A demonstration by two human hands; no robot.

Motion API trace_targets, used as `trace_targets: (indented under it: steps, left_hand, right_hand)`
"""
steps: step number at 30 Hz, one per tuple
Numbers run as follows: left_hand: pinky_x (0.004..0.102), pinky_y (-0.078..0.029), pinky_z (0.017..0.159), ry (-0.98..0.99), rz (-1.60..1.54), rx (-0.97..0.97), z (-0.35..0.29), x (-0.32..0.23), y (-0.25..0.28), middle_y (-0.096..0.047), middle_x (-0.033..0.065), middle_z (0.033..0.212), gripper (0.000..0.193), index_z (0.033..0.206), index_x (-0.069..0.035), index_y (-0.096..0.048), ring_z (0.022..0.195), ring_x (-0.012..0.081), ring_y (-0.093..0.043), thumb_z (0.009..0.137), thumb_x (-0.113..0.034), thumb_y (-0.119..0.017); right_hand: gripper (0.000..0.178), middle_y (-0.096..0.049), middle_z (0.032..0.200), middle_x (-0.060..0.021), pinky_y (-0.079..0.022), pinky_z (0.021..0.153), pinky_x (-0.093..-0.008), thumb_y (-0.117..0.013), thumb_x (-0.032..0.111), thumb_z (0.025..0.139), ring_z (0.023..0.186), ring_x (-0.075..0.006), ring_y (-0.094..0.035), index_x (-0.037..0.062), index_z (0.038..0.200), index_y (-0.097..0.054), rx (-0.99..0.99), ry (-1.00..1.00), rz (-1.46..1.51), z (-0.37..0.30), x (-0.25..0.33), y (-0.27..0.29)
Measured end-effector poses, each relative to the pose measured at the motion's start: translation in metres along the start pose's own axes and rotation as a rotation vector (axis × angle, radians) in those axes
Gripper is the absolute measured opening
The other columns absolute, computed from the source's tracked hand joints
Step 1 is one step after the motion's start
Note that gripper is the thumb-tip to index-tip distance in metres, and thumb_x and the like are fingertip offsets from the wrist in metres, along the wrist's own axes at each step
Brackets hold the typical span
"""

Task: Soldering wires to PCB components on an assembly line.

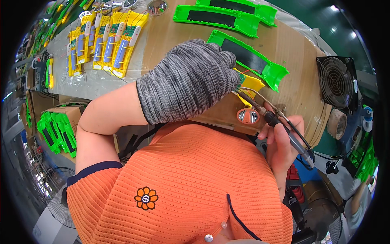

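Note:
My left hand (189,79), in a grey striped knit glove, has its fingers curled over a yellow plastic part (254,84) with a small green circuit board and a red wire. The glove hides much of that part. In my bare right hand (280,142) is a soldering iron (293,140), held like a pen with its metal tip pointing at the board. A thin tube or wire runs along the iron. Whether the tip touches the board I cannot tell. Just below the yellow part lies a round shiny reflector (248,116). Beyond my glove rests a green plastic half-shell (275,74) with a black inner panel.
More green half-shells (217,20) lie at the far edge. Several yellow assemblies (122,51) with blue cells stand at the left, near another reflector (157,7). A black fan (336,79) and a tape roll (336,124) are at the right. A box (75,116) holds green shells lower left.

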State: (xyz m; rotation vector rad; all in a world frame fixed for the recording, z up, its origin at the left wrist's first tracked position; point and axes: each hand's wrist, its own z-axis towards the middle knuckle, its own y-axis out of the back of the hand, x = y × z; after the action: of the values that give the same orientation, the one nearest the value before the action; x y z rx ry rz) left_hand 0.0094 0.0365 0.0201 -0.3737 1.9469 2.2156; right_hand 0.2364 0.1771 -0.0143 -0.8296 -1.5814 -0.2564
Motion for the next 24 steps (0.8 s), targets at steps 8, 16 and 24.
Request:
trace_targets:
  steps: [8,16,24]
  left_hand:
    - [0.0423,-0.050,0.071,0.030,-0.012,0.058,0.004,0.000,0.000,-0.061,0.0099,0.082,0.010,0.085,-0.008,-0.066,0.079,0.0304,-0.061,0.076,-0.013,-0.066]
    - [0.0425,-0.050,0.071,0.023,-0.012,0.053,0.003,-0.001,0.003,-0.061,0.0099,0.083,0.012,0.086,-0.008,-0.066,0.079,0.0304,-0.061,0.075,-0.013,-0.066]
    - [0.0425,-0.050,0.070,0.036,0.008,0.051,0.003,-0.003,0.002,-0.061,0.0102,0.081,0.011,0.085,-0.008,-0.066,0.077,0.0305,-0.061,0.075,-0.013,-0.066]
  right_hand:
    - [0.018,-0.058,0.067,-0.0089,-0.055,0.086,-0.0409,-0.056,-0.003,0.090,0.061,-0.0169,-0.062,0.0019,0.099,-0.041,0.058,0.005,-0.029,0.002,-0.001,-0.001]
    - [0.019,-0.056,0.064,-0.0031,-0.026,0.116,-0.0560,-0.056,-0.001,0.091,0.062,-0.0156,-0.064,0.0055,0.099,-0.040,0.054,0.031,-0.088,-0.003,-0.004,-0.005]
    - [0.020,-0.057,0.065,-0.0025,-0.025,0.115,-0.0578,-0.057,0.001,0.092,0.063,-0.0158,-0.065,0.0069,0.099,-0.040,0.056,0.043,-0.113,-0.005,-0.007,-0.004]
